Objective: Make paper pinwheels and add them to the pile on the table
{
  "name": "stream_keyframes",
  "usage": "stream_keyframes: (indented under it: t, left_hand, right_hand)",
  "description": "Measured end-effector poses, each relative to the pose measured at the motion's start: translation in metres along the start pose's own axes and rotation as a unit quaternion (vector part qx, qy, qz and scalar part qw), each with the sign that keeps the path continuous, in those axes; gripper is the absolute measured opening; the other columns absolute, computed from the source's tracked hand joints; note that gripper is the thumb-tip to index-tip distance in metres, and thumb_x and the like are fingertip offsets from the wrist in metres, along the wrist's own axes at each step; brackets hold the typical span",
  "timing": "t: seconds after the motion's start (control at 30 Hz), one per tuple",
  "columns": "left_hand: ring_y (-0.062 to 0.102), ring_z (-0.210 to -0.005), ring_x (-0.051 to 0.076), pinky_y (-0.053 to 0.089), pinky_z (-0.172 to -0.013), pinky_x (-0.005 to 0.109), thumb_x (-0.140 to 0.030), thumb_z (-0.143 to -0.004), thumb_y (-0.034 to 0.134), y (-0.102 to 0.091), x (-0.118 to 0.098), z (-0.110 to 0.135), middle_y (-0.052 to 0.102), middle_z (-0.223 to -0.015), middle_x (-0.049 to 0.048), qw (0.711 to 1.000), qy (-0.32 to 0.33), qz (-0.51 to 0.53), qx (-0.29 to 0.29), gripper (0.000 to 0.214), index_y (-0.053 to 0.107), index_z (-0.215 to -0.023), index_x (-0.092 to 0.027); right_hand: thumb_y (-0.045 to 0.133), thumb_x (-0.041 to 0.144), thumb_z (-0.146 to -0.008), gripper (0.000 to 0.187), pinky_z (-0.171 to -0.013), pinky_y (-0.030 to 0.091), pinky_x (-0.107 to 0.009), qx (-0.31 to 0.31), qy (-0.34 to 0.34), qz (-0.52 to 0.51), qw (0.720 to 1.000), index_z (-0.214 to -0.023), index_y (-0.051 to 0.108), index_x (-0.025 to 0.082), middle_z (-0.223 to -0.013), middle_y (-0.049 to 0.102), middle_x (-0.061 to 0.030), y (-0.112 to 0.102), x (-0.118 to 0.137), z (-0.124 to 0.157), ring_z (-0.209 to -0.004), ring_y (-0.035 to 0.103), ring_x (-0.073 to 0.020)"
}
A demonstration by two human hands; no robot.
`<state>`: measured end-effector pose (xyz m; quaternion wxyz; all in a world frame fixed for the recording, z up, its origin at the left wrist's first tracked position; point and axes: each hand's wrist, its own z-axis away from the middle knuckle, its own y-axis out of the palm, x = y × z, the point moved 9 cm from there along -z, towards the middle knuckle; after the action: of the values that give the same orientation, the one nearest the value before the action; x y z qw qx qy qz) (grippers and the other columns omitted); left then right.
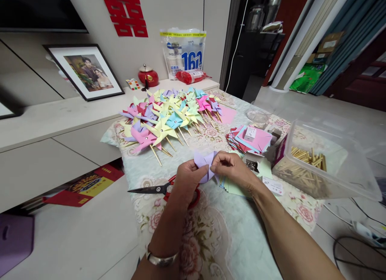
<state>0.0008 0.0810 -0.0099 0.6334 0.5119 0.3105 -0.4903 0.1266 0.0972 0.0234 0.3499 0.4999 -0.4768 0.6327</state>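
Observation:
A purple paper pinwheel (pixel 203 160), its corners folded inward, is held between both hands above the cloth. My left hand (pixel 190 173) grips its left side, thumb pressed on the front. With pinched fingers my right hand (pixel 230 167) holds its right edge; whether a pin is in that pinch cannot be made out. Scissors (pixel 161 188) with red handles lie under my left wrist, partly covered. Beside my right hand stand a small open box of metal pins (pixel 251 165) and a stack of pale paper sheets (pixel 232 186), half hidden by my forearm.
Several finished pinwheels (pixel 169 119) on sticks lie at the back of the flowered tablecloth (pixel 205 239). To the right are coloured squares (pixel 256 140) and a clear bin (pixel 340 171) of wooden sticks. Behind runs a white cabinet (pixel 90 115) with a framed photo (pixel 87 71).

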Motion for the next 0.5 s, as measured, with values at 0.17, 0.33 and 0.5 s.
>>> stream_keyframes:
  t: [0.17, 0.33, 0.5]
  left_hand:
    - [0.061, -0.056, 0.013, 0.047, -0.057, 0.022, -0.028, -0.058, 0.083, -0.001, 0.001, -0.001, 0.069, -0.06, 0.0018, 1.0, 0.002, -0.024, 0.008, 0.026, 0.077, -0.077, -0.011]
    - [0.062, -0.057, 0.013, 0.047, -0.057, 0.022, -0.029, -0.058, 0.085, 0.001, 0.004, -0.002, 0.071, -0.062, 0.0029, 0.999, -0.005, -0.017, 0.035, 0.028, 0.077, -0.079, -0.011]
    - [0.065, -0.062, 0.015, 0.051, -0.063, 0.024, -0.028, -0.062, 0.085, 0.001, 0.009, -0.003, 0.073, -0.068, 0.0044, 0.997, -0.016, 0.002, 0.069, 0.028, 0.078, -0.083, -0.012]
  right_hand:
    - [0.068, 0.028, -0.07, 0.013, -0.057, 0.03, -0.026, 0.008, 0.003, -0.002, 1.0, -0.065, 0.061, 0.018, -0.064, 0.048, 0.004, 0.0, -0.002, 0.0, -0.06, 0.042, -0.0122]
    - [0.067, 0.025, -0.071, 0.008, -0.058, 0.031, -0.026, 0.027, 0.013, -0.016, 0.999, -0.069, 0.063, 0.018, -0.064, 0.054, 0.0032, 0.001, -0.007, 0.001, -0.061, 0.045, -0.0124]
    - [0.068, 0.026, -0.072, 0.01, -0.056, 0.03, -0.026, 0.037, 0.022, -0.024, 0.999, -0.07, 0.063, 0.018, -0.061, 0.053, 0.0036, 0.001, -0.011, 0.001, -0.058, 0.043, -0.012]
